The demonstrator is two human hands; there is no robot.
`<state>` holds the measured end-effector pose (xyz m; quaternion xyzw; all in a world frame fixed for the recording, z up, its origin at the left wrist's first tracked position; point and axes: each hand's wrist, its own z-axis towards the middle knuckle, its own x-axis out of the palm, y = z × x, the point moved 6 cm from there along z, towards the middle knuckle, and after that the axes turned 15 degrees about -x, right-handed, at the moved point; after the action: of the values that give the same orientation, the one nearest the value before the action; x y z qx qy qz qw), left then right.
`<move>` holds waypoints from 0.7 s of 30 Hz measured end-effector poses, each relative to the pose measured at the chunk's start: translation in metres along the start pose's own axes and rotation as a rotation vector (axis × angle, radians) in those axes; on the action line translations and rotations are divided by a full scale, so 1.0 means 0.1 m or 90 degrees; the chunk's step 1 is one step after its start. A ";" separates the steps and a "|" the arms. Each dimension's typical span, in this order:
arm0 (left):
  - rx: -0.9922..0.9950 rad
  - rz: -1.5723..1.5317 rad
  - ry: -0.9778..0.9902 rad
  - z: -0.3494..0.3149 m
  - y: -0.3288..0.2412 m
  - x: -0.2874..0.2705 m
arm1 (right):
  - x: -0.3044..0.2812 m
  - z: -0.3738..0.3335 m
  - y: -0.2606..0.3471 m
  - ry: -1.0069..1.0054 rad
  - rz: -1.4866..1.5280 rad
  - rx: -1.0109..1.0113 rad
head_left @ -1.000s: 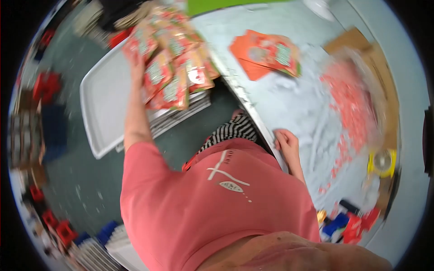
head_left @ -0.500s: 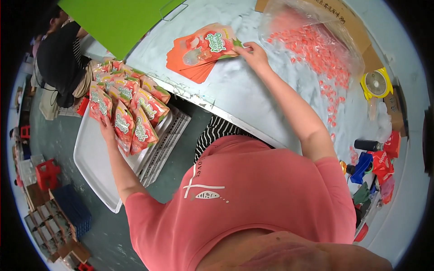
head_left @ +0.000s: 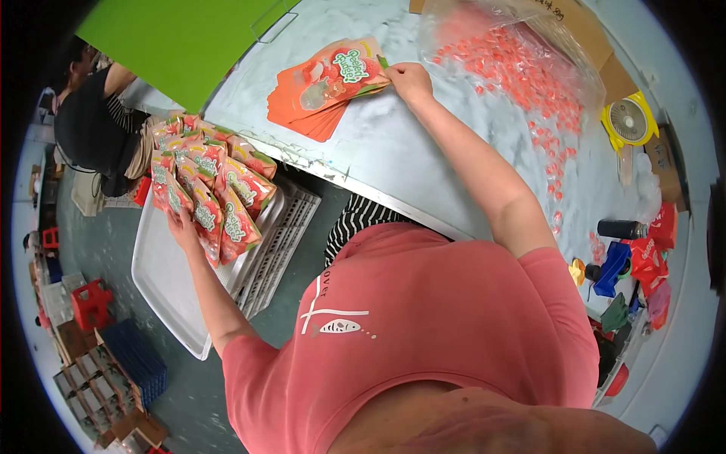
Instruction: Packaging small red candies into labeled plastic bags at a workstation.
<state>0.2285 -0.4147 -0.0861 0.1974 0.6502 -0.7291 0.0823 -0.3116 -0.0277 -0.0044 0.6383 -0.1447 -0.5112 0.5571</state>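
On the table lies a fanned stack of flat orange-red candy pouches (head_left: 300, 119). At its far right corner my right hand (head_left: 411, 82) pinches the edge of the top pouch (head_left: 355, 66), fingers closed. To the left, my left hand (head_left: 181, 225) is at the near end of a filled candy pouch (head_left: 168, 188), its fingers closed around the lower edge and partly hidden. That pouch rests at the left side of a heap of filled pouches (head_left: 240, 184), which sits on a white tray (head_left: 162, 280).
Wrapped red candies (head_left: 522, 87) spill from a clear bag across the table's right side. Beyond them stand a yellow fan (head_left: 629, 125) and a cardboard box. A green board (head_left: 181, 45) covers the far left. Another person (head_left: 98, 121) sits past the tray.
My view has shifted slightly. My right hand still pinches the top pouch's corner, its fingers more curled in. My left hand stays at the filled pouch on the heap.
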 end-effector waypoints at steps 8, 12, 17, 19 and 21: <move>0.166 0.336 -0.116 -0.35 -0.58 0.11 | -0.20 -0.45 -0.07 -0.015 0.374 0.085; 0.097 0.052 0.157 -1.01 -1.57 1.03 | -0.43 -0.98 0.04 0.038 0.366 0.052; 0.231 -0.006 0.468 -2.47 -2.89 2.13 | -0.39 -1.56 0.29 0.092 0.350 -0.043; 0.171 0.009 0.546 -2.81 -3.07 2.40 | -0.42 -1.75 0.49 0.086 0.348 -0.114; 0.158 0.062 0.525 -2.90 -3.01 2.63 | -0.48 -1.89 0.52 0.041 0.329 -0.130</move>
<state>-0.0716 -0.0517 0.0635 0.5114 0.5258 -0.6569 -0.1744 -0.1587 0.0969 0.0366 0.5366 -0.2330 -0.3434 0.7348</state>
